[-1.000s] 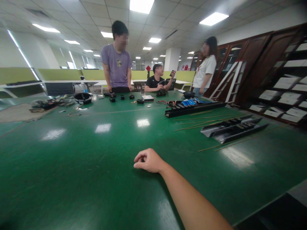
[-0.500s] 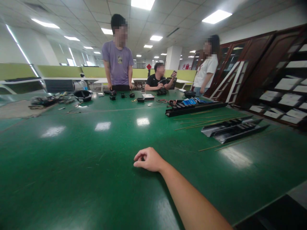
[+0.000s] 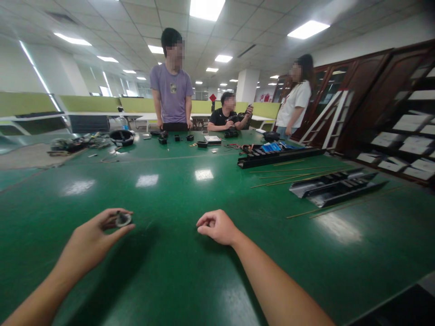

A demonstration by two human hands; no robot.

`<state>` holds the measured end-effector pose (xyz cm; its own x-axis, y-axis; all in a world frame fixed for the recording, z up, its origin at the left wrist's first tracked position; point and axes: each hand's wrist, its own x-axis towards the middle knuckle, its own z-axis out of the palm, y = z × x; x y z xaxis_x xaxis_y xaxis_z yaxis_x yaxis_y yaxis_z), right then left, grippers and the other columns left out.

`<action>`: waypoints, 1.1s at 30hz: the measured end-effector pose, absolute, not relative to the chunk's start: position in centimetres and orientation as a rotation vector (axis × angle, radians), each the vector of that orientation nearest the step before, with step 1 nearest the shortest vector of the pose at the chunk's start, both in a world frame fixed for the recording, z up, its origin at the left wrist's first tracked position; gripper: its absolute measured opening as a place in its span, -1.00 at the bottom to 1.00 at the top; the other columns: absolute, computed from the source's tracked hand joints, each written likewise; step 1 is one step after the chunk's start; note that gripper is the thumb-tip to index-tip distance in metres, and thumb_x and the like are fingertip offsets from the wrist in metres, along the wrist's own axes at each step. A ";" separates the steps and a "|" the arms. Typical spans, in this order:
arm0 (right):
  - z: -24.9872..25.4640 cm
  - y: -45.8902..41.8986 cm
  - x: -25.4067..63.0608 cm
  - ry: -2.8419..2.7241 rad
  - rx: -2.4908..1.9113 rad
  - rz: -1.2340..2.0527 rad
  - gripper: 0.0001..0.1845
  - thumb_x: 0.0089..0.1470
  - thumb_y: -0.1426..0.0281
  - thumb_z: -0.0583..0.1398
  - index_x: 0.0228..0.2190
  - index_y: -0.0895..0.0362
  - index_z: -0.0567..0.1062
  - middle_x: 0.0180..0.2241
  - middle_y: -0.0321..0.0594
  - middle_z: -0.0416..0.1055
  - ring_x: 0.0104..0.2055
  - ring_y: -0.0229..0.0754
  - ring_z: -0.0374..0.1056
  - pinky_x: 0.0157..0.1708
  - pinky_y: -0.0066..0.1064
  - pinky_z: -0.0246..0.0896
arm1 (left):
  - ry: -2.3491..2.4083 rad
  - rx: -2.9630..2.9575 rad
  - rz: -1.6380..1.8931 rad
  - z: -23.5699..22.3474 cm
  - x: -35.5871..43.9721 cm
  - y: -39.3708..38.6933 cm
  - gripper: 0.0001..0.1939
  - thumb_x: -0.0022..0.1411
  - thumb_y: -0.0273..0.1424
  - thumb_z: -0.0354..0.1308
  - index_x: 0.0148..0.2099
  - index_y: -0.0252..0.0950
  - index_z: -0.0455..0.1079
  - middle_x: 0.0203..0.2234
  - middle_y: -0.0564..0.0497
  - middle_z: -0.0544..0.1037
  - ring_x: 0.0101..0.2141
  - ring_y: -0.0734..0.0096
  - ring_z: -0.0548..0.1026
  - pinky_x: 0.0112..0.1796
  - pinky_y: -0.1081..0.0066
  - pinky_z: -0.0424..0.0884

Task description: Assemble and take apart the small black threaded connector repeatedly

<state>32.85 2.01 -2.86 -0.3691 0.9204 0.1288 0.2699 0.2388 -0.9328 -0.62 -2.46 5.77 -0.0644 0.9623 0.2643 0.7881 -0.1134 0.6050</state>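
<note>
My left hand (image 3: 90,237) is raised over the green table (image 3: 163,267), its thumb and fingers closed on a small round piece (image 3: 123,219). That piece has a pale grey rim and a dark part sticking up; its exact kind is too small to tell. To the right, my right hand (image 3: 219,227) is held low at the tabletop. Its fingers are loosely curled, with a small gap between thumb and index finger, and nothing visible is in them. Some fingers are hidden behind the hand.
Black metal channels (image 3: 340,188) and thin yellowish rods (image 3: 292,173) lie at the right. Small black boxes (image 3: 201,144), a black round bowl-like item (image 3: 121,137) and a tangled heap (image 3: 73,142) are at the far side. Three people are beyond the table. A ladder (image 3: 336,120) stands at the right.
My left hand has come into view from the lower left with the small round piece in it. The view has shifted slightly; my right hand keeps its curled pose.
</note>
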 end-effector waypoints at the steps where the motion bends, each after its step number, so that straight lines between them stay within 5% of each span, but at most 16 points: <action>1: -2.9 2.1 32.9 -1.765 -1.098 1.137 -0.79 -0.10 0.39 0.29 -0.37 0.25 0.61 -0.58 -0.31 0.39 -0.64 -0.41 0.00 -0.64 -0.53 -0.14 | 1.805 1.944 0.924 5.5 1.3 -1.4 -0.52 0.03 -0.07 0.32 -0.06 -0.23 0.45 -0.22 0.02 0.61 -0.19 0.19 0.58 -0.09 0.22 0.47; 6: -3.1 2.5 33.0 -1.670 -1.102 1.071 -0.76 -0.10 0.42 0.27 -0.33 0.27 0.60 -0.57 -0.32 0.35 -0.63 -0.41 -0.02 -0.64 -0.54 -0.15 | 1.417 1.861 1.076 2.1 9.7 0.3 -0.58 0.08 -0.17 0.31 -0.07 -0.27 0.41 -0.10 -0.10 0.57 -0.16 0.21 0.57 -0.07 0.22 0.48; 12: -3.5 2.1 32.7 -1.765 -1.098 1.075 -0.78 -0.08 0.43 0.27 -0.32 0.24 0.60 -0.58 -0.33 0.38 -0.64 -0.41 -0.01 -0.64 -0.53 -0.15 | 1.152 1.759 0.966 -1.7 10.9 -1.1 -0.71 0.13 -0.28 0.30 -0.12 -0.20 0.33 -0.01 -0.04 0.54 0.01 0.25 0.50 0.07 0.22 0.41; 33: -3.2 1.9 32.5 -1.858 -1.116 1.060 -0.80 -0.10 0.43 0.29 -0.34 0.23 0.60 -0.58 -0.32 0.43 -0.65 -0.41 -0.01 -0.64 -0.53 -0.14 | 1.207 2.044 0.897 -1.5 10.9 -0.9 -0.72 0.12 -0.34 0.32 -0.09 -0.14 0.43 -0.12 0.10 0.58 -0.12 0.37 0.54 -0.07 0.38 0.43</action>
<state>32.52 1.90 -3.22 -0.3722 0.9146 0.1583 0.3293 0.2895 -0.8988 10.87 -0.87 -1.55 0.3598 0.8992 0.2489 0.4978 -0.4106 0.7639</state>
